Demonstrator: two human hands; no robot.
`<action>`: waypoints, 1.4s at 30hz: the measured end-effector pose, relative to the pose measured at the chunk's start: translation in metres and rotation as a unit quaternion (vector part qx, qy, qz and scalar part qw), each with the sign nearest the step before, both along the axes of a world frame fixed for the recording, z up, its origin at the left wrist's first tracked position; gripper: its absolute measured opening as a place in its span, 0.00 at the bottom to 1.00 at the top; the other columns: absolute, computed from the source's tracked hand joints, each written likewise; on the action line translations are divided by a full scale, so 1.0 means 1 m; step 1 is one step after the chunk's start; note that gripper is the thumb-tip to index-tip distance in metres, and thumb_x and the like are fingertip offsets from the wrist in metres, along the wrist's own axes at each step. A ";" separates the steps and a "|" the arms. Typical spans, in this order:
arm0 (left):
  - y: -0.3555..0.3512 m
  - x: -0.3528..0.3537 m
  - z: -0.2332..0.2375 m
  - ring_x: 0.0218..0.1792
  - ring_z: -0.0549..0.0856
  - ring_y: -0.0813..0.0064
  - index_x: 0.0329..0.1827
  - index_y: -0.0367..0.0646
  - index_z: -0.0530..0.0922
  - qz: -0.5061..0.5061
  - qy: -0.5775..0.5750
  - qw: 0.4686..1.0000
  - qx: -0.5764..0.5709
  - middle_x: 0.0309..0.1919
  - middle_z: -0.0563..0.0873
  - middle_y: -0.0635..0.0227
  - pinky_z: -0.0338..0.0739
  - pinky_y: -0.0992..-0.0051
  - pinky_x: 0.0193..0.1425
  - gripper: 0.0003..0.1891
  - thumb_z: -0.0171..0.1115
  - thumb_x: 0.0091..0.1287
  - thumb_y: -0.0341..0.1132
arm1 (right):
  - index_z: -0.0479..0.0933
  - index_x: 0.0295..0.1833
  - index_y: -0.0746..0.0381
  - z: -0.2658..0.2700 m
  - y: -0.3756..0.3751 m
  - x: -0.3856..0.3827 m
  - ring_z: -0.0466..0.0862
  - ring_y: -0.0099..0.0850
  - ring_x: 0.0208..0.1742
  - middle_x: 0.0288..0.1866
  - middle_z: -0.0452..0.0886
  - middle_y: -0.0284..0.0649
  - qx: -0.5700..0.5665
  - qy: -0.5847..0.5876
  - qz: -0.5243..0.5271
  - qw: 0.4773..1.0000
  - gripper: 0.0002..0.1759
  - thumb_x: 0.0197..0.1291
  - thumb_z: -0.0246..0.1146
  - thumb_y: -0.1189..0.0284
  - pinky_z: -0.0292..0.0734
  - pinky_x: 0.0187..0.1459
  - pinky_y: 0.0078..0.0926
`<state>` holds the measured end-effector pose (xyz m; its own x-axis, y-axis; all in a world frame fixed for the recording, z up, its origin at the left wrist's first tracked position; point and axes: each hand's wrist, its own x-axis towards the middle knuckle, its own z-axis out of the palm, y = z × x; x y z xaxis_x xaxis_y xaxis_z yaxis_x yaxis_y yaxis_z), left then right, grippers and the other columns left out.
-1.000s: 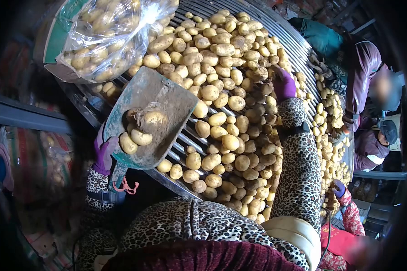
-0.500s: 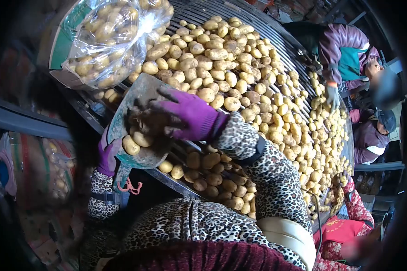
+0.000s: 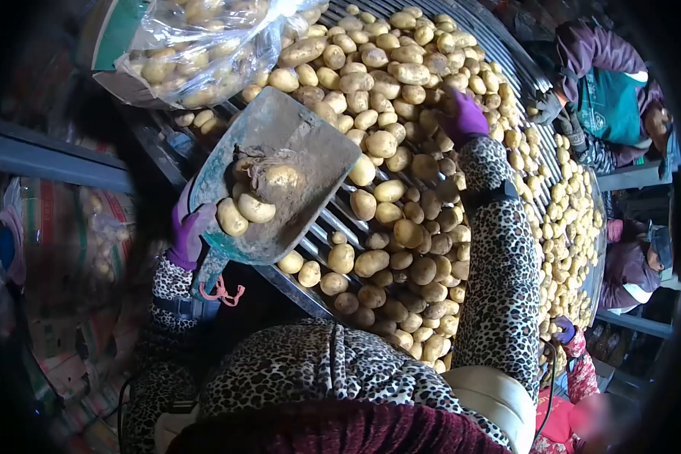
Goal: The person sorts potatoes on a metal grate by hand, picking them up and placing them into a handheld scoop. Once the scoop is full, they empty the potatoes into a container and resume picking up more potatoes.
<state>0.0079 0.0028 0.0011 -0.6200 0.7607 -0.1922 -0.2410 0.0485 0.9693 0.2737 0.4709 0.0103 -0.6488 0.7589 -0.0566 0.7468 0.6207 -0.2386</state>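
Observation:
My left hand [image 3: 187, 231], in a purple glove, is closed on the side of a worn green scoop [image 3: 321, 163] beside its handle. Several potatoes [image 3: 256, 208] and a dark, shrivelled clump [image 3: 261, 170] lie inside the scoop. Farther right, my right hand [image 3: 465, 117], also in a purple glove, reaches down among the potatoes [image 3: 412, 73] heaped on the slatted rack. Its fingertips are partly hidden between the potatoes, so what they touch cannot be made out.
A box [image 3: 113, 38] with a clear plastic bag [image 3: 204, 57] of potatoes stands at the upper left. Co-workers [image 3: 609, 98] work along the rack's right side, one in red [image 3: 556, 416] at the lower right. A metal bar [image 3: 60, 155] crosses the left.
My right hand has left the scoop and moved right, onto the heaped potatoes. The clump and potatoes in the scoop are now uncovered. The view has shifted a little.

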 end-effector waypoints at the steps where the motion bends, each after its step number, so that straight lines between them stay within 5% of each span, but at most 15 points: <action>1: 0.003 0.003 0.001 0.61 0.77 0.70 0.73 0.33 0.62 -0.007 0.000 1.000 0.009 0.62 0.76 0.60 0.70 0.70 0.67 0.37 0.59 0.61 0.40 | 0.66 0.70 0.56 0.029 -0.026 -0.018 0.79 0.49 0.60 0.62 0.77 0.51 -0.047 -0.073 -0.001 0.996 0.38 0.53 0.68 0.57 0.76 0.58 0.43; 3: 0.012 0.011 0.010 0.60 0.78 0.67 0.69 0.33 0.65 0.000 -0.008 0.999 0.040 0.60 0.78 0.58 0.70 0.68 0.68 0.33 0.60 0.63 0.40 | 0.69 0.67 0.53 0.037 -0.054 -0.023 0.76 0.50 0.63 0.62 0.77 0.51 -0.074 -0.117 0.014 0.990 0.35 0.54 0.67 0.56 0.73 0.62 0.46; 5: 0.016 0.006 0.011 0.59 0.79 0.68 0.69 0.33 0.67 -0.010 0.020 1.000 -0.023 0.60 0.79 0.59 0.71 0.69 0.67 0.30 0.59 0.64 0.36 | 0.67 0.70 0.47 -0.044 -0.053 0.013 0.71 0.54 0.67 0.66 0.72 0.53 0.178 -0.001 0.194 0.965 0.37 0.53 0.68 0.54 0.67 0.67 0.49; 7: 0.021 0.009 0.024 0.59 0.79 0.68 0.69 0.33 0.66 -0.047 0.053 0.997 -0.009 0.61 0.78 0.58 0.71 0.69 0.67 0.29 0.56 0.66 0.35 | 0.65 0.72 0.44 0.012 -0.106 0.023 0.66 0.56 0.71 0.71 0.66 0.54 0.017 -0.055 0.138 0.989 0.39 0.54 0.67 0.53 0.61 0.70 0.54; 11: 0.014 0.005 0.017 0.61 0.79 0.67 0.70 0.33 0.65 -0.042 0.018 0.999 0.011 0.62 0.78 0.57 0.71 0.67 0.68 0.31 0.59 0.65 0.37 | 0.68 0.70 0.44 0.043 -0.144 0.063 0.68 0.52 0.70 0.72 0.66 0.46 -0.006 -0.115 0.302 0.946 0.35 0.55 0.67 0.57 0.65 0.68 0.53; 15: 0.017 0.005 0.019 0.61 0.79 0.66 0.71 0.33 0.64 -0.049 0.019 0.999 0.005 0.62 0.78 0.57 0.71 0.66 0.67 0.33 0.62 0.64 0.39 | 0.74 0.64 0.51 0.065 -0.107 0.080 0.81 0.43 0.56 0.58 0.80 0.45 -0.170 0.055 0.209 0.962 0.26 0.58 0.66 0.62 0.79 0.55 0.37; 18: 0.018 0.007 0.021 0.60 0.78 0.67 0.71 0.33 0.64 -0.051 0.031 0.998 0.011 0.61 0.77 0.57 0.71 0.67 0.67 0.34 0.62 0.64 0.40 | 0.81 0.52 0.52 0.043 -0.060 0.082 0.83 0.40 0.47 0.44 0.83 0.43 -0.013 0.084 0.071 0.994 0.15 0.61 0.65 0.64 0.80 0.48 0.39; 22: 0.015 0.007 0.021 0.60 0.78 0.67 0.71 0.32 0.64 -0.032 0.016 0.999 0.008 0.61 0.77 0.58 0.70 0.67 0.67 0.33 0.61 0.64 0.38 | 0.82 0.46 0.50 0.016 -0.030 0.078 0.83 0.39 0.47 0.45 0.83 0.42 -0.009 0.034 -0.018 0.999 0.09 0.59 0.65 0.66 0.80 0.48 0.39; 26: 0.012 0.004 0.016 0.60 0.78 0.67 0.71 0.32 0.64 -0.028 0.001 1.000 -0.003 0.61 0.77 0.58 0.70 0.67 0.67 0.33 0.59 0.63 0.36 | 0.83 0.45 0.54 0.018 -0.037 0.074 0.84 0.40 0.45 0.45 0.84 0.42 -0.024 0.042 0.090 0.995 0.09 0.59 0.65 0.66 0.81 0.48 0.38; 29: 0.015 0.004 0.019 0.60 0.78 0.67 0.71 0.32 0.64 -0.033 0.015 0.999 -0.012 0.62 0.77 0.58 0.70 0.67 0.68 0.33 0.59 0.64 0.37 | 0.81 0.54 0.56 0.015 -0.060 0.085 0.84 0.37 0.50 0.50 0.84 0.42 -0.299 0.139 0.077 0.941 0.16 0.59 0.67 0.69 0.81 0.53 0.36; 32: 0.021 0.007 0.026 0.61 0.77 0.67 0.71 0.32 0.63 -0.050 0.031 0.998 -0.021 0.62 0.76 0.58 0.69 0.67 0.68 0.34 0.60 0.64 0.38 | 0.78 0.60 0.58 0.033 -0.083 0.093 0.84 0.34 0.53 0.51 0.85 0.39 -0.282 0.124 0.167 0.937 0.20 0.61 0.66 0.71 0.77 0.59 0.33; 35: 0.017 0.004 0.021 0.62 0.77 0.67 0.72 0.32 0.63 -0.049 0.035 0.998 -0.016 0.63 0.76 0.58 0.69 0.67 0.69 0.35 0.60 0.64 0.40 | 0.80 0.57 0.56 0.031 -0.056 0.102 0.84 0.35 0.53 0.52 0.85 0.38 -0.255 0.108 0.072 0.958 0.17 0.61 0.66 0.70 0.78 0.57 0.34; 36: 0.016 0.004 0.019 0.62 0.77 0.67 0.72 0.32 0.63 -0.049 0.035 0.998 -0.014 0.63 0.76 0.58 0.69 0.67 0.69 0.35 0.61 0.64 0.40 | 0.82 0.52 0.55 0.029 -0.045 0.101 0.86 0.39 0.48 0.49 0.86 0.38 -0.074 0.094 0.088 0.989 0.15 0.58 0.67 0.71 0.81 0.53 0.37; 39: 0.017 0.007 0.020 0.62 0.76 0.67 0.72 0.32 0.63 -0.044 0.025 0.999 -0.006 0.63 0.76 0.58 0.68 0.67 0.69 0.35 0.61 0.64 0.41 | 0.80 0.55 0.50 0.059 -0.038 0.070 0.77 0.43 0.61 0.60 0.78 0.40 0.163 -0.160 0.015 0.973 0.19 0.56 0.66 0.63 0.73 0.60 0.43; 42: 0.015 0.005 0.020 0.63 0.76 0.67 0.72 0.32 0.63 -0.041 0.030 0.999 -0.011 0.63 0.76 0.58 0.68 0.67 0.69 0.35 0.61 0.64 0.40 | 0.77 0.60 0.45 0.029 -0.009 0.063 0.68 0.47 0.71 0.70 0.71 0.42 0.235 -0.195 0.044 0.951 0.22 0.59 0.61 0.59 0.63 0.68 0.51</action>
<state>0.0131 0.0174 0.0209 -0.5671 0.8051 -0.1738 -0.1760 0.0877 0.9805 0.3364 0.4622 0.0397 -0.7105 0.7032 0.0266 0.6619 0.6550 0.3645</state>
